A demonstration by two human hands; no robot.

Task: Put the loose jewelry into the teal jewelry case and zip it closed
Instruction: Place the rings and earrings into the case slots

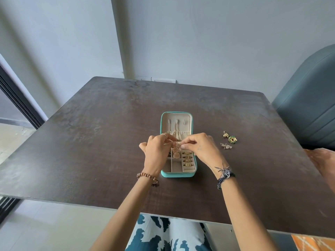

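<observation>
Frame centre: left hand (155,153) and right hand (201,149) pinch gold filigree pendant (176,151) above open teal zip jewelry case (164,174).

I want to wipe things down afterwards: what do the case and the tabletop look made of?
Case: teal outside looks like smooth faux leather with a soft sheen; the cream lining looks velvety, matte. Tabletop: dark brown, matte, mottled, probably laminate or stone-look board; can't tell for sure.

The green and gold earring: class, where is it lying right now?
In the head view, the green and gold earring lies on the dark table, right of the open teal jewelry case, just above a silver earring.
</observation>
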